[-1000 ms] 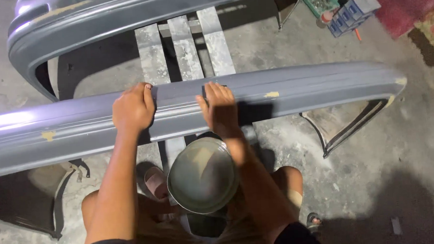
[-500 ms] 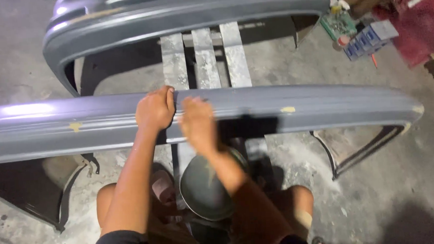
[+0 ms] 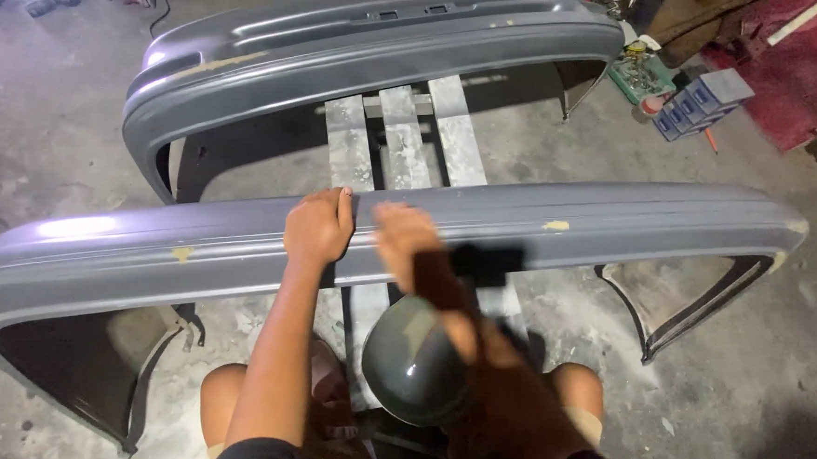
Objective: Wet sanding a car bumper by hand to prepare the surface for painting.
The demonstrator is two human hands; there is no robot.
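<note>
Left hand (image 3: pixel 318 227) flat, gripping near grey car bumper (image 3: pixel 613 223) top edge; right hand (image 3: pixel 407 243) blurred, grip unclear. Bumper likely light, flexy, slick.

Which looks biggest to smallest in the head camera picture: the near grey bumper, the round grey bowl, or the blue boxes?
1. Near grey bumper, spanning nearly the whole picture.
2. Round grey bowl.
3. Blue boxes, though they sit farther away, so they may only look small.

Left hand (image 3: pixel 320 227): arm extended forward, fingers curled downward, palm down. Right hand (image 3: pixel 407 241): blurred, palm down, fingers pointing forward; grip indeterminate.
</note>
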